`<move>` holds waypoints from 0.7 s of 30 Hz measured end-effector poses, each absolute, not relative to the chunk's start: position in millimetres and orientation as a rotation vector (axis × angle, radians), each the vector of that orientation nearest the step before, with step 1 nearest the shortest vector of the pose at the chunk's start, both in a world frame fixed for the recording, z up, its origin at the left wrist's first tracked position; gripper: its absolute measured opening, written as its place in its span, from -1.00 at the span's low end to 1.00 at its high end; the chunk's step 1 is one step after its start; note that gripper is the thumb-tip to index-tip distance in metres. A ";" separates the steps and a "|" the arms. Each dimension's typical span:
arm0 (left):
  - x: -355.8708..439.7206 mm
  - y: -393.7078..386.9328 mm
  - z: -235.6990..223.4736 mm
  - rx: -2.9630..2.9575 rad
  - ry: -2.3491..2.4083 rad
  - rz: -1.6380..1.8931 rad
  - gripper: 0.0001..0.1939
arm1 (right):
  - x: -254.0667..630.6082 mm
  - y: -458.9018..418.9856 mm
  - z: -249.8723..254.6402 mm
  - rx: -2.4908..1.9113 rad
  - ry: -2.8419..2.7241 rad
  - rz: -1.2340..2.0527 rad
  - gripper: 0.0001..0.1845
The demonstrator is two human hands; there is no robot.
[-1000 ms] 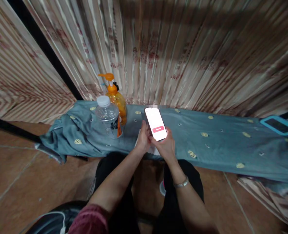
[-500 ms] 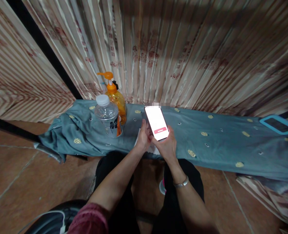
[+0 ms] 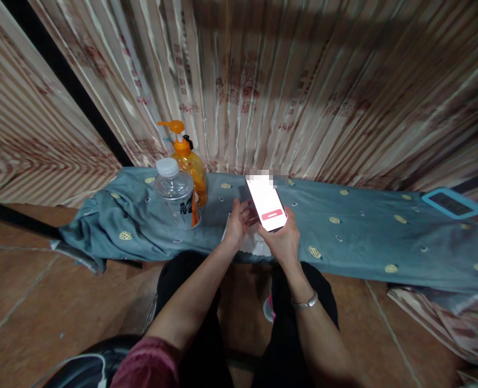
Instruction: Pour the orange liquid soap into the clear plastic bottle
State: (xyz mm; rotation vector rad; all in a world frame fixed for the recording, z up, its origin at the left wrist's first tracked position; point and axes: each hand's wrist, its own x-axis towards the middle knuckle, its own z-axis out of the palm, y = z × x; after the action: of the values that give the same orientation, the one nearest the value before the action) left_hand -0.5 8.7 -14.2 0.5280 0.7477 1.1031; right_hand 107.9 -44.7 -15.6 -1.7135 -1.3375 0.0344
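Observation:
A smartphone (image 3: 266,202) with a bright white screen and a red button low on it is gripped at its lower end by my right hand (image 3: 282,237). My left hand (image 3: 239,222) is just left of the phone, its thumb up and its fingers apart; some fingertips reach close to the phone's edge, and I cannot tell whether they touch it. A white sheet, perhaps paper (image 3: 255,245), lies under my hands on the patterned green cloth (image 3: 360,237).
To the left stand a clear plastic bottle (image 3: 176,196) with a white cap and an orange pump bottle (image 3: 194,170). A blue-framed tablet-like board (image 3: 452,203) lies at the far right. A pleated curtain (image 3: 239,97) hangs behind the cloth-covered bench.
My right hand has carried the phone slightly to the right, away from my left hand, whose fingers now show more apart. More of the white sheet is visible. The view has shifted a little.

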 end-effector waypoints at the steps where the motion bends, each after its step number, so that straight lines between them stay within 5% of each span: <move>1: -0.8 9.0 -14.0 0.524 0.750 1.109 -0.43 | 110.4 -45.2 -13.3 -1.726 -1.331 0.031 -0.28; 11: -3.3 8.6 -8.4 0.531 0.749 1.130 -0.45 | 168.1 -65.3 2.3 -1.984 -1.244 0.010 -0.17; 21: -6.8 8.9 -7.6 0.568 0.762 1.124 -0.43 | 282.6 -93.4 -33.3 -2.420 -0.938 0.095 -0.18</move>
State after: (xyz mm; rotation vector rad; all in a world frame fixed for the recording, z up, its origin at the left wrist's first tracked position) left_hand -6.8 8.9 -7.6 0.5678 0.7625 1.1244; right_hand 282.6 -93.4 -33.3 -2.4205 -0.9380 0.0950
